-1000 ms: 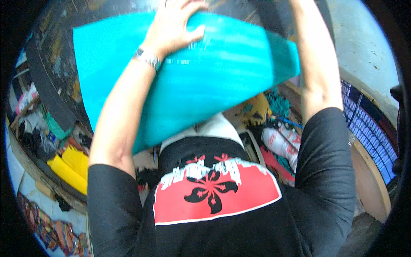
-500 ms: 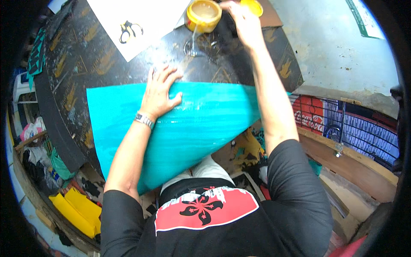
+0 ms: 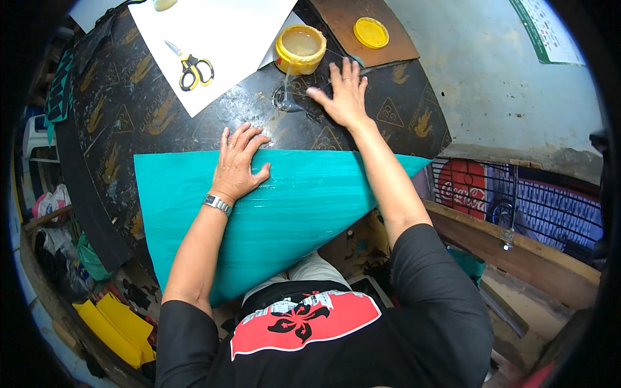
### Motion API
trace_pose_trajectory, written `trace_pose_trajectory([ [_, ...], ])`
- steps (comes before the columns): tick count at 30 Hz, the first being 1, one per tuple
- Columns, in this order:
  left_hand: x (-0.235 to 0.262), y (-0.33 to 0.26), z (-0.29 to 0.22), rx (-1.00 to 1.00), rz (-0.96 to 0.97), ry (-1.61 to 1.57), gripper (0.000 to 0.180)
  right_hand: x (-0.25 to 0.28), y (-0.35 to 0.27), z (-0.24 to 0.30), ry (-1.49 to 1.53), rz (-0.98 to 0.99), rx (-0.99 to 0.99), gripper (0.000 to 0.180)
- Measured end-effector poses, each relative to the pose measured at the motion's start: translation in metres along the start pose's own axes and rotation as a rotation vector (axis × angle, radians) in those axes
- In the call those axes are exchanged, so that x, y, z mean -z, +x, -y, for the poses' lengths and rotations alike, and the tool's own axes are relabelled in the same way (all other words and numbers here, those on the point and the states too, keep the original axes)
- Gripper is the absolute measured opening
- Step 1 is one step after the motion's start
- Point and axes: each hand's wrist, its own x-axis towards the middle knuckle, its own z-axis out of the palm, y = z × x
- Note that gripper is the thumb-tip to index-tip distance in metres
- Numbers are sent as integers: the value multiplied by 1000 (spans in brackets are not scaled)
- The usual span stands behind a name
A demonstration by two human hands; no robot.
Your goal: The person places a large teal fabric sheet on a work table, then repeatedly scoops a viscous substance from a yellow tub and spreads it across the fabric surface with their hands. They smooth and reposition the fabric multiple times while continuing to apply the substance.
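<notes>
A large teal sheet (image 3: 297,213) with wet, shiny streaks lies over the near edge of the dark table and hangs toward my lap. My left hand (image 3: 240,165) rests on its far edge, fingers spread, the tips reaching onto the tabletop. Farther right, my right hand (image 3: 346,97) is open above the table, its fingers apart and nothing visible in them. Just left of its fingertips stands an uncovered yellow tub (image 3: 300,63) holding a pale, glue-like substance. A glossy strand runs from the tub down to a wet patch (image 3: 288,100) on the table.
Black-and-yellow scissors (image 3: 193,70) lie on a white sheet (image 3: 226,32) at the far left. The yellow lid (image 3: 371,32) sits on a brown board (image 3: 333,14). A pale wall (image 3: 491,84) borders the table's right side. Folded yellow material (image 3: 116,330) lies low on the left.
My right hand has come down and left, from beside the lid to near the tub, its fingers spreading. My left hand stays on the teal sheet. The whole view has shifted slightly.
</notes>
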Motion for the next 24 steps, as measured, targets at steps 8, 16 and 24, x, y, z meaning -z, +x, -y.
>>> trace_pose_trajectory([
  [8, -1, 0, 0, 11, -8, 9, 49, -50, 10, 32, -159, 53, -102, 118],
  [16, 0, 1, -1, 16, 1, 8, 49, -54, 15, 75, 223, -71, -348, 114],
  [24, 2, 0, -1, 18, -9, -23, 49, -16, 31, 82, 138, -259, -76, 103],
])
